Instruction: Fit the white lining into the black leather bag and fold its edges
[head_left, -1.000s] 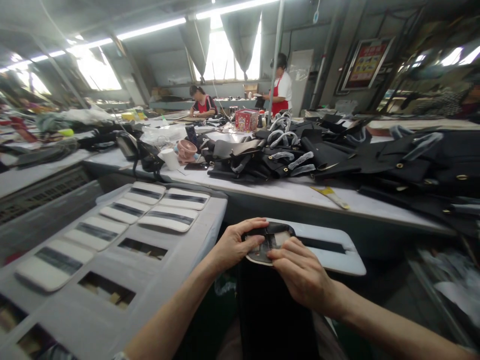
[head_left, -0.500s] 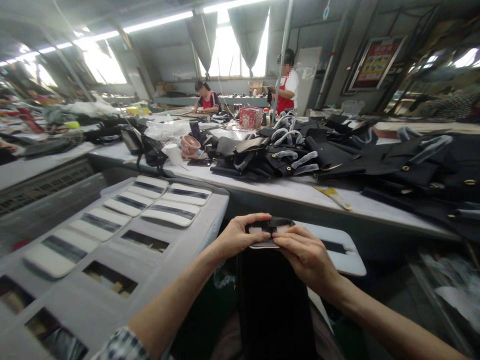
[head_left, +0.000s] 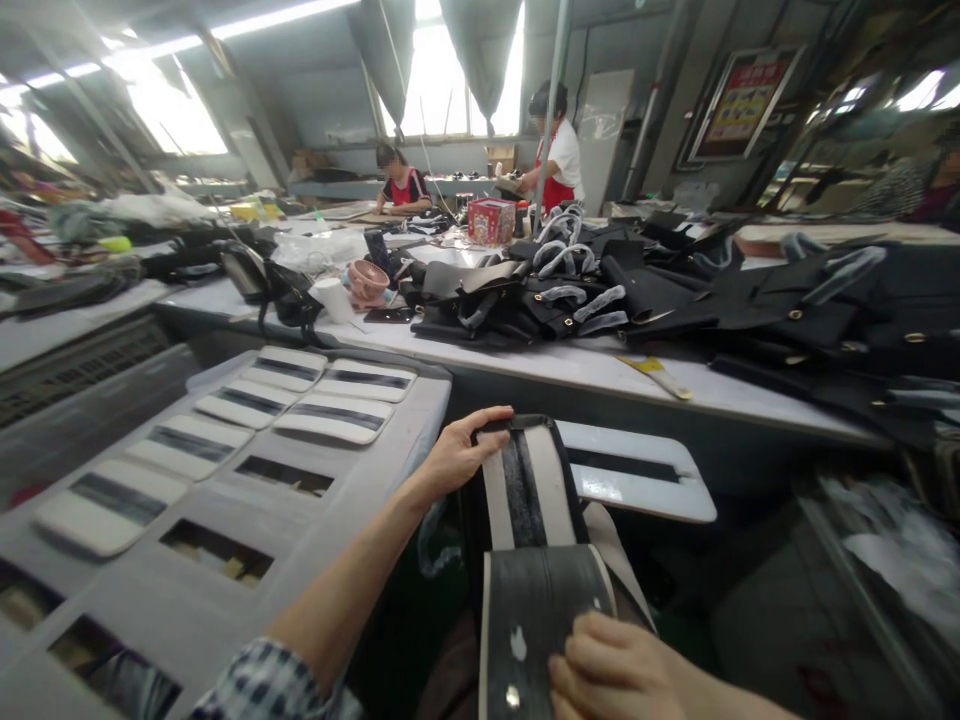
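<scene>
On my lap stands a long black-edged panel [head_left: 551,470], its upper part showing pale strips on both sides of a dark middle band. My left hand [head_left: 459,450] pinches its top left corner, thumb in front and fingers towards the back. Lower down lies a dark grey piece [head_left: 525,580] with a pale edge and shiny whitish spots. My right hand [head_left: 619,665] is curled closed over the right side of that grey piece; what its fingers hold, if anything, is hidden. Right of the panel's top is a white board [head_left: 637,440] with a dark slot.
To the left, a pale board [head_left: 300,535] with cut-out openings carries several white panels with dark bands [head_left: 184,450]. Black bag pieces [head_left: 510,300] are heaped on the long table ahead, beside a pink fan [head_left: 367,285] and yellow-handled tool [head_left: 652,375]. Two people work beyond.
My right hand has let go of the panel's top edge and moved down towards me. The pale strips and grey piece now show. My left hand remains at the top.
</scene>
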